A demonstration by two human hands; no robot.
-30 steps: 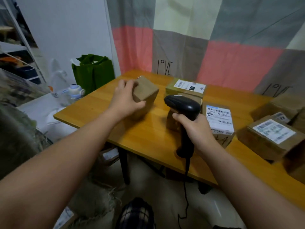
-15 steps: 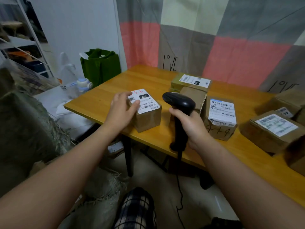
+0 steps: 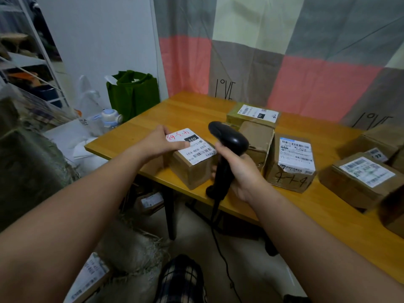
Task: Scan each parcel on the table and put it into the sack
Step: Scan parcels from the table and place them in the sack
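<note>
One parcel (image 3: pixel 190 162) is the whole story of the last second. A second ago the left hand (image 3: pixel 160 142) had it tipped on the table (image 3: pixel 185 112) with bare cardboard uppermost. Now it sits flat, just left of the scanner (image 3: pixel 229 136), and its white label (image 3: pixel 194 147) faces up with the barcode showing. The left hand holds it by the side farthest from the scanner, thumb laid across the label and fingers curled over the far edge.

The right hand (image 3: pixel 240 171) is wrapped round the scanner's handle, as it was before. The scanner's head has closed in and now tilts down toward the label, almost above the parcel's near edge. No beam or red line shows on the label, so I cannot tell whether the trigger is pressed.

As I read it, the turning-over is finished and the scan itself is the step in hand. The thumb lies clear of the printed bars, which should help the read.

Several more parcels wait to the right of the scanner and behind it, one of them marked by hand (image 3: pixel 293 169). So the task is far from over. The woven sack (image 3: pixel 131 241) lies below and to the left of the scanner, on the floor beside the table, where this parcel goes next.
</note>
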